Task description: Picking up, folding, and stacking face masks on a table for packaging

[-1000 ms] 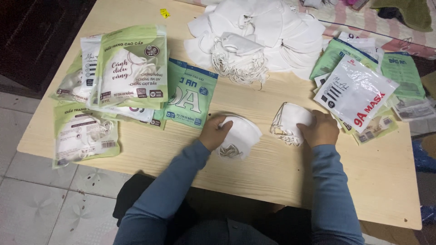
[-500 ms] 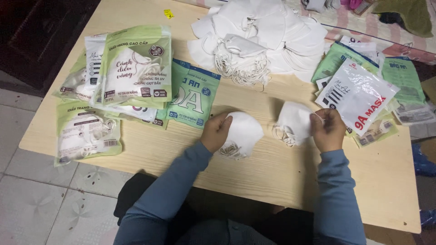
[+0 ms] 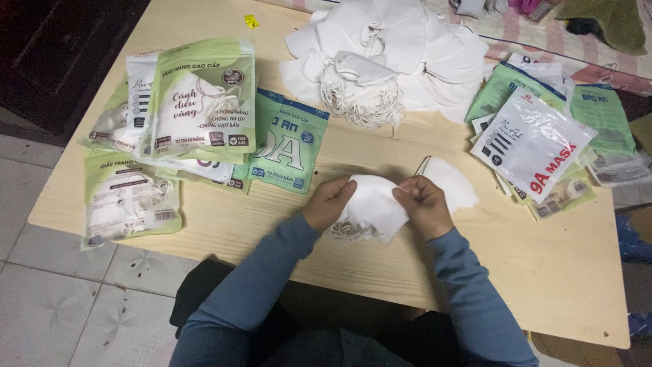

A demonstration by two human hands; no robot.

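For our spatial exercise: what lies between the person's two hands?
In the head view, a white mask spans the gap between left hand and right hand.

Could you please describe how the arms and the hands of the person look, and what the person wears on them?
Both arms are covered by long sleeves of a plain blue-grey fabric, without print or markings. The sleeves fit closely and end at the wrists in simple cuffs. The left hand and the right hand are bare: no gloves. No rings, watch or bracelets can be seen from this view.
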